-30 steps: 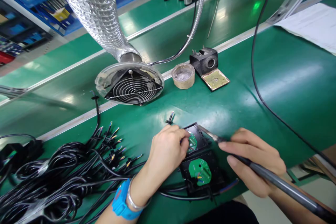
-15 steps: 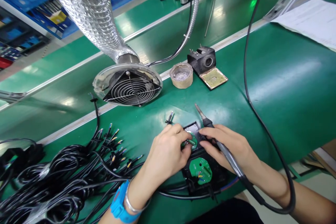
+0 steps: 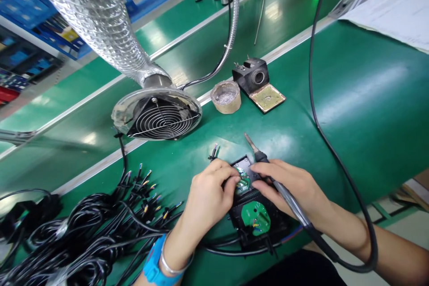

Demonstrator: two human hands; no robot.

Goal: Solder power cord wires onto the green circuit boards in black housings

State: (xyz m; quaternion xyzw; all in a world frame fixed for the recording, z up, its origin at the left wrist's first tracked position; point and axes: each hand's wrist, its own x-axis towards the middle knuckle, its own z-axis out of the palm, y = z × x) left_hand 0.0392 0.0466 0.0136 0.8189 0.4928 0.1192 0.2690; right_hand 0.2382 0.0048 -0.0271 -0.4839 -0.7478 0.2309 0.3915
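My right hand (image 3: 295,187) grips a soldering iron (image 3: 284,194), its bare metal tip tilted up and away to the left. The thumb and forefinger of that hand rest at the right edge of a black plastic housing (image 3: 247,162). Inside the housing's far half lies a small green circuit board (image 3: 244,182), and my left hand (image 3: 211,192) pinches at its left edge, fingertips closed and partly hiding it. In the nearer black half sits a second green circuit board (image 3: 256,218), with short coloured wires on it.
Black cables (image 3: 87,232) with stripped coloured ends lie heaped on the left. A fan-shaped fume extractor (image 3: 164,120) hangs at mid-left. Beyond my hands are a round tub (image 3: 226,97) and an iron stand (image 3: 251,76) with a sponge tray (image 3: 268,98). Papers (image 3: 392,13) lie far right.
My left fingers have drawn back slightly to the left, so more of the far circuit board shows. The soldering iron stays in my right hand. The view has shifted a little.
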